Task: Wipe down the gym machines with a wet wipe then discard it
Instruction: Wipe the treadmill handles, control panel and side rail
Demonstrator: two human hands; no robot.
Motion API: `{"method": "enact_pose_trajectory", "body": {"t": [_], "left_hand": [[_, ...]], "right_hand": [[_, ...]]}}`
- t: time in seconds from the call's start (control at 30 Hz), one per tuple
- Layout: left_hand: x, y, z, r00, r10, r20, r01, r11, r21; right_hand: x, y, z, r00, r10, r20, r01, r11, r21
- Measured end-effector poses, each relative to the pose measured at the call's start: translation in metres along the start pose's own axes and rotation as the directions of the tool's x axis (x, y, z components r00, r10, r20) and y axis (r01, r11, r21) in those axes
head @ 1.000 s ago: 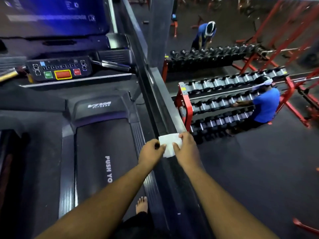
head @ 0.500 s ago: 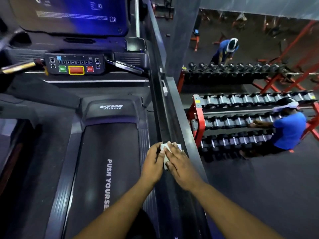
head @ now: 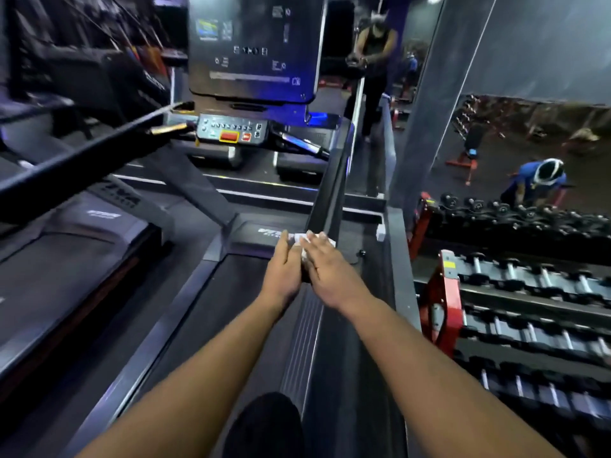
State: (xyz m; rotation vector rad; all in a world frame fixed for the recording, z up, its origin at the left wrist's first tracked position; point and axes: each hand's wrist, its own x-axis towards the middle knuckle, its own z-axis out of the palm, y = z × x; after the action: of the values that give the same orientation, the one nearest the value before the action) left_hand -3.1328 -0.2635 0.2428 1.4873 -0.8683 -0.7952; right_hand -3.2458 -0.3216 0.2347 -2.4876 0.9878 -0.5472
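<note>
A white wet wipe lies on the dark right side rail of the treadmill. My right hand rests flat on the wipe with its fingers spread and straight. My left hand lies along the rail's left side, its straight fingers touching the wipe's left edge. Most of the wipe is hidden under my fingers. The treadmill belt runs below my arms, and the button console and dark screen stand ahead.
A second treadmill stands to the left. Red dumbbell racks fill the lower floor on the right behind a low partition. A person in blue bends there, and another person stands beyond the screen.
My hands went from pinching the wipe between them to pressing it flat on the rail, then slid forward along the rail. The view has lifted toward the console.
</note>
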Motion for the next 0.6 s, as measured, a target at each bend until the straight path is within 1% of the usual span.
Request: {"method": "enact_pose_trajectory", "body": {"t": [0.1, 0.23, 0.27, 0.4, 0.53, 0.6], "left_hand": [[-0.009, 0.014, 0.005, 0.998, -0.033, -0.062, 0.037, 0.997, 0.068], [-0.026, 0.019, 0.009, 0.997, -0.006, -0.082, 0.019, 0.987, 0.162], [-0.027, 0.021, 0.010, 0.997, 0.004, -0.076, 0.010, 0.982, 0.186], [-0.020, 0.016, 0.007, 0.998, -0.026, -0.054, 0.039, 0.965, 0.259], [0.000, -0.007, 0.005, 1.000, 0.013, -0.015, -0.006, 0.915, 0.403], [0.003, -0.003, 0.003, 1.000, 0.002, -0.016, 0.006, 0.893, 0.451]], "right_hand": [[-0.002, 0.000, -0.016, 0.996, -0.009, 0.089, 0.012, 0.999, -0.032], [-0.007, 0.002, -0.020, 0.986, -0.009, 0.165, 0.023, 0.996, -0.084], [-0.006, 0.003, -0.022, 0.984, -0.007, 0.179, 0.028, 0.993, -0.113], [0.000, 0.005, -0.030, 0.971, -0.006, 0.238, 0.053, 0.980, -0.192], [0.001, 0.010, -0.037, 0.967, -0.017, 0.254, 0.068, 0.979, -0.193], [0.013, 0.018, -0.041, 0.961, -0.032, 0.274, 0.086, 0.978, -0.187]]}}
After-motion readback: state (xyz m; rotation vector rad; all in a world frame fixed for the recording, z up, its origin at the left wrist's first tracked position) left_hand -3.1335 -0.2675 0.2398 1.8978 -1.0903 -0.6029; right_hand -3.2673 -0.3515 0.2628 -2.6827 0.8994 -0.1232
